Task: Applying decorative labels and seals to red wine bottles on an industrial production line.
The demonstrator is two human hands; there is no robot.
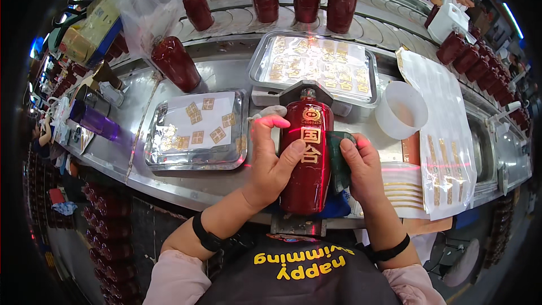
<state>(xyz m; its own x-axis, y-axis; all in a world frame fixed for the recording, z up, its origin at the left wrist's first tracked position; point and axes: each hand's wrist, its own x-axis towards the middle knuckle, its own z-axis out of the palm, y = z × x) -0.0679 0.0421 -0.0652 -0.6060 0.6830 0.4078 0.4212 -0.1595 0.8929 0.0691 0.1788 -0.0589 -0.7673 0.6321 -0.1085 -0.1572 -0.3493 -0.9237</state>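
Note:
A dark red glossy bottle lies tilted in a metal holder in front of me, its neck pointing away. Gold characters and a gold emblem run down its front. My left hand is at the bottle's left side, its thumb pressed on the lower gold character; its other fingers are partly hidden. In my right hand is a dark green cloth, pinched against the bottle's right side. Red light lines cross the bottle and both hands.
A metal tray with gold stickers stands left, another tray behind the bottle. At right are a white plastic cup and sticker sheets. A red bottle stands left; more line the conveyor. A purple cup lies far left.

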